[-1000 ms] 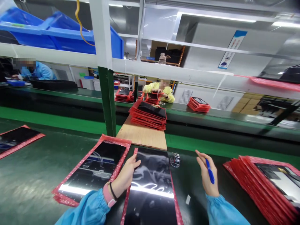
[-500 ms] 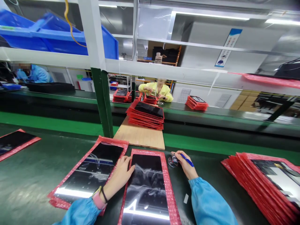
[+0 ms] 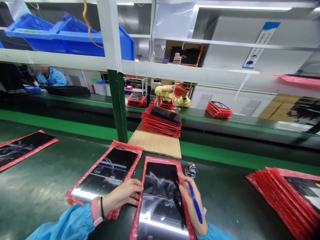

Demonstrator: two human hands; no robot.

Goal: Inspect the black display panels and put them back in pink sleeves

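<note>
A black panel in a red plastic bag lies on the dark green bench straight in front of me. My left hand rests on the bag's left edge, fingers curled against it. My right hand lies on the bag's right edge and holds a blue pen, tip pointing up toward the panel. A second bagged panel lies just left of the first. A small shiny metal clip sits beyond my right hand.
A stack of red-bagged panels lies at the right. Another stack sits on a wooden board ahead, beside a green post. One bagged panel lies far left. A person in yellow works across the belt.
My right hand pulled back from the metal clip onto the bag's right edge, pen still in it. My left hand slid down along the bag's left edge.
</note>
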